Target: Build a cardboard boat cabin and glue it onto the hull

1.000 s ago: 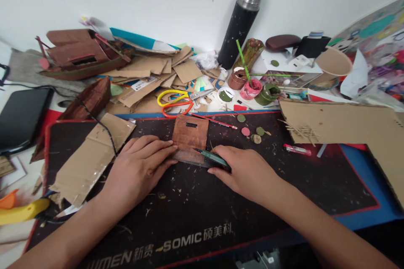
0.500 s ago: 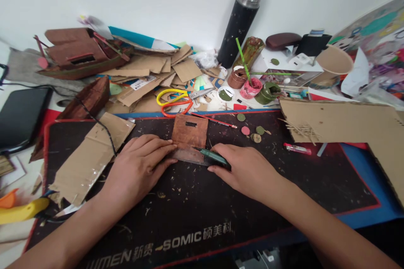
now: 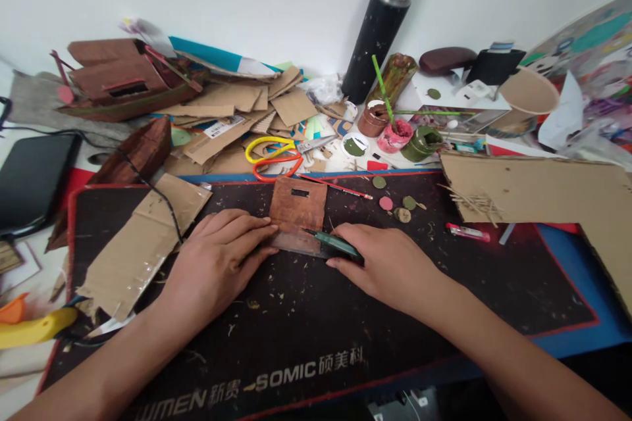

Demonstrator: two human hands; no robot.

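Clear ruler (image 3: pixel 299 243) laid across slotted brown cardboard (image 3: pixel 297 212).
It is pressed by the flattened left hand (image 3: pixel 214 263); a green knife-like tool (image 3: pixel 336 243) is pinched by the right hand (image 3: pixel 390 264).

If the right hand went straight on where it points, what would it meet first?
Probably the brown slotted piece, left of the right hand and under the tip of the green tool; depth is unclear.

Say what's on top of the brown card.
A clear strip crosses the near end of the brown card, the tip of the green tool at the strip's far edge. The left hand covers part of the strip's left end; what's beneath is hidden.
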